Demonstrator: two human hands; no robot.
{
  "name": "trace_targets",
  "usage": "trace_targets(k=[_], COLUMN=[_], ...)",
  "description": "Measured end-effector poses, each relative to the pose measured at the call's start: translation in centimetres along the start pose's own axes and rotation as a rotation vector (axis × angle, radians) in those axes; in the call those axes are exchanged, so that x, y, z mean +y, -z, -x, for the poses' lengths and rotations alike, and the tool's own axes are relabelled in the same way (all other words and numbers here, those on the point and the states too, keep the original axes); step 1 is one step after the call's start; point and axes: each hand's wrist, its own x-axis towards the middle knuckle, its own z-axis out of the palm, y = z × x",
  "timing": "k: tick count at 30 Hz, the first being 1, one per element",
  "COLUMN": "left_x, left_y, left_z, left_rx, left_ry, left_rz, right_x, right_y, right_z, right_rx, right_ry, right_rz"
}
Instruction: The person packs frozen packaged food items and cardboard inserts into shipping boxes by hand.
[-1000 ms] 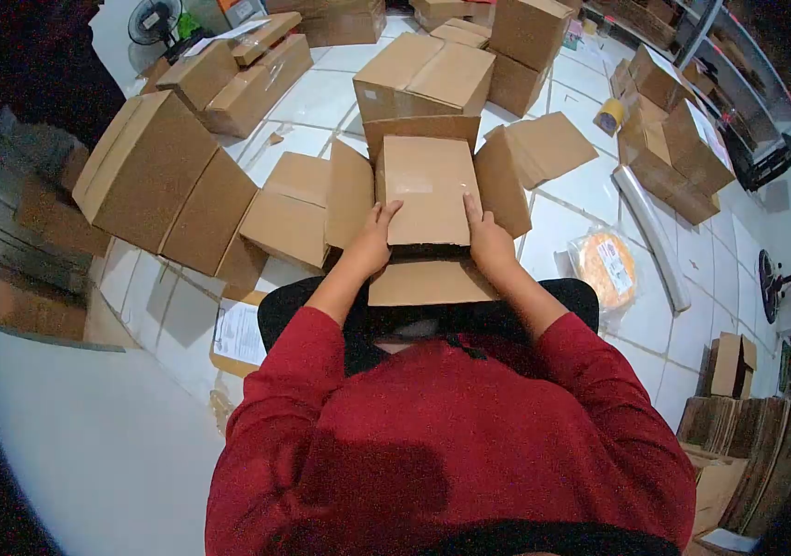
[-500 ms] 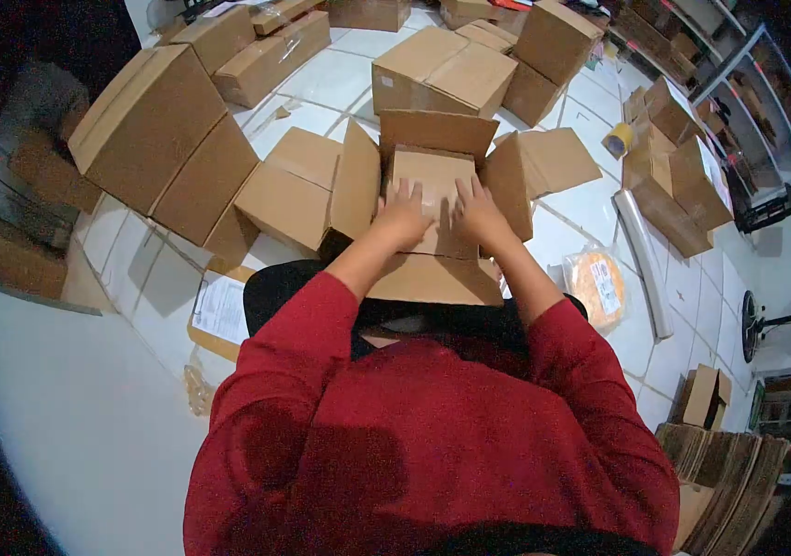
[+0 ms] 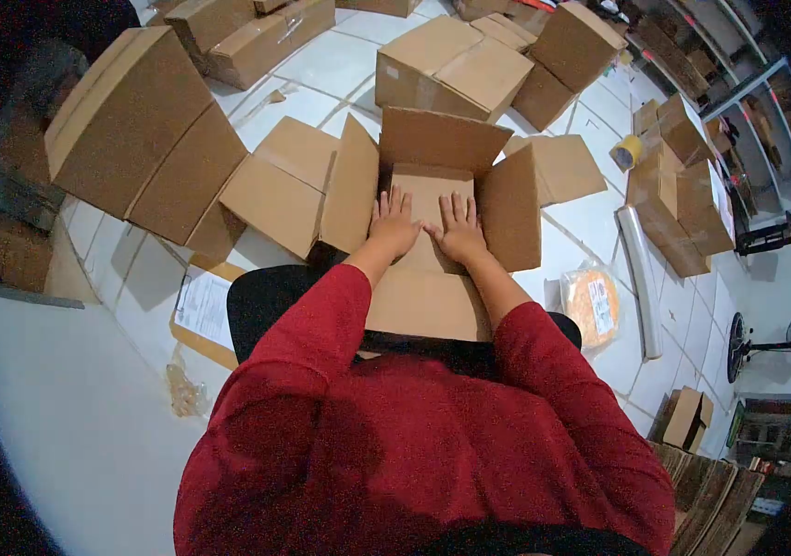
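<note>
Between my legs stands a brown cardboard box (image 3: 446, 139) with its flaps raised or folded outward. A flat cardboard panel (image 3: 431, 193) lies inside it. My left hand (image 3: 395, 225) rests palm down on the left side of this panel, fingers stretched out and pointing away from me. On the right side, my right hand (image 3: 458, 229) lies flat in the same way, fingers spread. The two thumbs point toward each other near the middle. The near flap (image 3: 428, 301) folds toward my lap below my wrists. Whatever is beneath the panel is hidden.
Closed cartons stand to the left (image 3: 136, 120) and ahead (image 3: 456, 65). To the right are yellow tape (image 3: 626, 152), a clear plastic roll (image 3: 638, 283) and a bagged orange round item (image 3: 590, 306). A clipboard with paper (image 3: 203, 304) lies left of my leg.
Both hands have flattened, fingers straighter and more spread on the panel. The panel sits lower between the box walls. My view has shifted slightly.
</note>
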Motion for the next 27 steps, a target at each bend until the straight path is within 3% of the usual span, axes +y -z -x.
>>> trace_targets(k=[2,6,8,9,11,12,14,17,23,27], left_x=[0.5,0.4,0.3,0.6,1.3,1.5,1.7,-0.5,0.1,-0.9], left_y=[-0.3,-0.2,0.4,0.7,1.3,1.4,1.1,-0.7,-0.1,-1.0], left_z=[-0.4,-0.3,-0.7,-0.7,-1.2,-1.4,-1.2,-2.4,-2.3,-2.7], left_rx=[0.037,0.005,-0.056,-0.069,-0.123,-0.126,0.090,0.138,-0.010,-0.030], left_ry=[0.046,0.007,0.045,0.021,0.119,0.095,0.078,-0.047,0.119,0.124], left_rz=[-0.095,-0.118,-0.047,-0.074,-0.090,-0.122,0.000,0.027,-0.008,-0.046], right_x=[0.2,0.3,0.1,0.4,1.0,0.4,-1.0,-1.5,-2.1,-2.0], right_y=[-0.5,-0.3,0.2,0.0,-0.2,0.1,0.2,0.5,1.1,1.0], right_z=[-0.3,0.0,-0.3,-0.5,-1.2,-1.0,-0.3,-0.6,-0.8,-0.7], right_rx=[0.093,0.062,-0.014,-0.006,0.067,0.089,0.110,0.019,-0.088,-0.123], right_ry=[0.056,0.037,0.081,0.054,0.002,-0.021,-0.134,-0.164,-0.203,-0.200], right_rz=[0.022,-0.007,0.266,0.241,-0.217,-0.243,0.000,-0.105,-0.053,-0.133])
